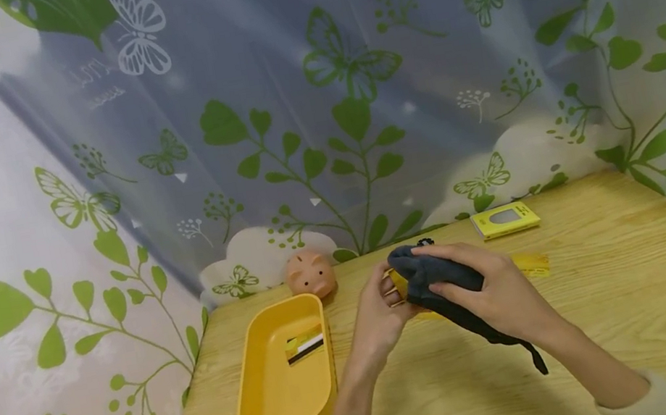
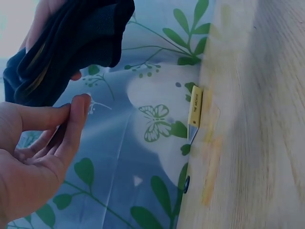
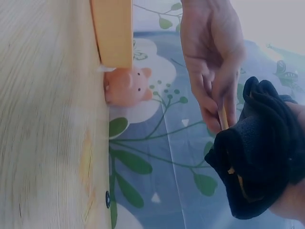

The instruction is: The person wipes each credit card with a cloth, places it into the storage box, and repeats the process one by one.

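Observation:
A dark fabric pouch [image 1: 444, 277] with a thin strap hanging from its lower end is gripped by my right hand [image 1: 508, 285]. In the right wrist view the mouth of the pouch [image 3: 248, 157] gapes, with a bit of tan or yellow showing inside. My left hand [image 1: 378, 317] is close beside that mouth. Its thumb and fingers pinch a thin yellow card [image 1: 399, 286], whose narrow edge [image 3: 222, 117] shows in the right wrist view. The left hand [image 2: 43, 148] appears apart from the pouch [image 2: 71, 52] in the left wrist view. Most of the card is hidden by fingers.
To the left stands a yellow tray [image 1: 252, 375] holding striped cards [image 1: 304, 344]. A pink piggy bank [image 1: 310, 275] sits behind it. Towards the back right lies a yellow box [image 1: 505, 220]. A yellow card [image 1: 532, 264] and a small black ring-like item [image 1: 425, 242] lie on the wooden table [image 1: 648, 272].

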The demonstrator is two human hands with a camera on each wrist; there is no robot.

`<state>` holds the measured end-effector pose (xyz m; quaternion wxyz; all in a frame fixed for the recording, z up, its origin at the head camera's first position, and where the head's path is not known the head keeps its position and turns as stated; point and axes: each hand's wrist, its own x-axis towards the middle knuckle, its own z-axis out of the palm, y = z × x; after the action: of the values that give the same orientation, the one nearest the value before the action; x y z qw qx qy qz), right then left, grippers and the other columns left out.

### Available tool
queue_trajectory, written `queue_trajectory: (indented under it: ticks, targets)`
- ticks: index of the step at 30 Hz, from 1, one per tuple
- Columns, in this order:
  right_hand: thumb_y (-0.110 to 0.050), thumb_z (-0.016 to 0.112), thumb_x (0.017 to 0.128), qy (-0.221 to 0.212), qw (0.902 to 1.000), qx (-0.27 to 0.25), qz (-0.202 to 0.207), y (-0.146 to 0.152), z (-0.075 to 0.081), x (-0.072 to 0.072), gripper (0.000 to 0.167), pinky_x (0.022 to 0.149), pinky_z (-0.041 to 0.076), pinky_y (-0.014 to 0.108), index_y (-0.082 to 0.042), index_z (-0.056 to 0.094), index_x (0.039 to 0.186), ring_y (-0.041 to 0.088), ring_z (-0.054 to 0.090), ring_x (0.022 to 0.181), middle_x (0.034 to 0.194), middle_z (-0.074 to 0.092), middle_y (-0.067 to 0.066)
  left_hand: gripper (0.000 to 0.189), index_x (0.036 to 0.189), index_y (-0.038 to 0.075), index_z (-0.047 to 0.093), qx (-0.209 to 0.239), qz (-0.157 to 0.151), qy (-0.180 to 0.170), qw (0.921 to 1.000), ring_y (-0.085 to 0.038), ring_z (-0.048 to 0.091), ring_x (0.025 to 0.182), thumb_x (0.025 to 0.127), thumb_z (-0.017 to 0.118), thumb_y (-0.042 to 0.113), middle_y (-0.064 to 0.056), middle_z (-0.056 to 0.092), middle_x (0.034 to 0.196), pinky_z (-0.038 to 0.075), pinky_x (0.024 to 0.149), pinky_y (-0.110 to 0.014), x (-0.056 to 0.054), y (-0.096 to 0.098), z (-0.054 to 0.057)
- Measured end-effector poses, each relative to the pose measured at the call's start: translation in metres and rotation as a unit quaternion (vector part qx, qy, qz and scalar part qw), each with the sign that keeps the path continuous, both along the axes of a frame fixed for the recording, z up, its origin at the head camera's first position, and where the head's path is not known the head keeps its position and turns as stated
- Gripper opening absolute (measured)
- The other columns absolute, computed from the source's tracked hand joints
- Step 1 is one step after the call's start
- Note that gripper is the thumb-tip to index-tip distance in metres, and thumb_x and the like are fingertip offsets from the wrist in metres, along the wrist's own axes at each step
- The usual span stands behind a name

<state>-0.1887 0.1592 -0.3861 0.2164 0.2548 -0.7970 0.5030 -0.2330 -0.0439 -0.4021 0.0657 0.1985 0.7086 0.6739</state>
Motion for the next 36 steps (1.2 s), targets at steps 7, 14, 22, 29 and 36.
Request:
queue_trajectory:
  ticks: [7, 14, 22, 29, 36]
  targets:
    - [-0.012, 0.077, 0.095, 0.0, 0.9999, 0.009, 0.009, -0.009, 0.0, -0.001, 0.056, 0.09, 0.059, 0.034, -0.031, 0.062, 0.146, 0.022, 0.067, 0.119, 0.138, 0.066, -0.003, 0.053, 0.139, 0.005, 0.057, -0.05, 0.016, 0.062, 0.9967, -0.027, 0.066, 0.112, 0.09, 0.069, -0.012, -0.017, 0.063, 0.128, 0.059, 0.084, -0.031, -0.003, 0.004, 0.006]
    - [-0.013, 0.078, 0.095, -0.002, 0.9996, 0.028, -0.004, -0.009, -0.001, -0.001, 0.056, 0.092, 0.058, 0.042, -0.032, 0.062, 0.145, 0.025, 0.064, 0.123, 0.144, 0.063, -0.002, 0.058, 0.144, 0.005, 0.056, -0.052, -0.008, 0.084, 0.9951, -0.023, 0.067, 0.108, 0.09, 0.07, -0.012, -0.016, 0.063, 0.133, 0.058, 0.081, -0.026, -0.005, 0.004, 0.007]
    - [-0.01, 0.079, 0.092, 0.0, 0.9993, 0.035, -0.011, -0.011, -0.002, -0.001, 0.058, 0.091, 0.059, 0.043, -0.032, 0.064, 0.143, 0.025, 0.066, 0.121, 0.136, 0.067, -0.001, 0.065, 0.149, 0.003, 0.051, -0.018, -0.037, 0.086, 0.9955, -0.02, 0.07, 0.096, 0.089, 0.073, -0.012, -0.021, 0.064, 0.129, 0.059, 0.078, -0.024, -0.008, 0.001, 0.006]
    - [-0.006, 0.081, 0.09, 0.018, 0.9982, 0.041, -0.039, -0.009, -0.005, 0.001, 0.061, 0.088, 0.059, 0.042, -0.032, 0.064, 0.143, 0.023, 0.068, 0.115, 0.131, 0.068, -0.001, 0.064, 0.148, 0.009, 0.054, 0.014, -0.036, 0.046, 0.9982, -0.016, 0.068, 0.089, 0.09, 0.069, -0.014, -0.019, 0.068, 0.127, 0.058, 0.077, -0.027, -0.009, -0.001, 0.007]
    - [-0.002, 0.082, 0.088, 0.044, 0.9954, 0.046, -0.072, 0.001, -0.006, -0.002, 0.064, 0.087, 0.06, 0.049, -0.028, 0.064, 0.143, 0.029, 0.068, 0.116, 0.13, 0.069, 0.002, 0.064, 0.149, 0.009, 0.053, 0.031, -0.027, 0.021, 0.999, -0.014, 0.072, 0.089, 0.091, 0.071, -0.012, -0.013, 0.073, 0.116, 0.061, 0.082, -0.031, -0.009, -0.003, 0.006]
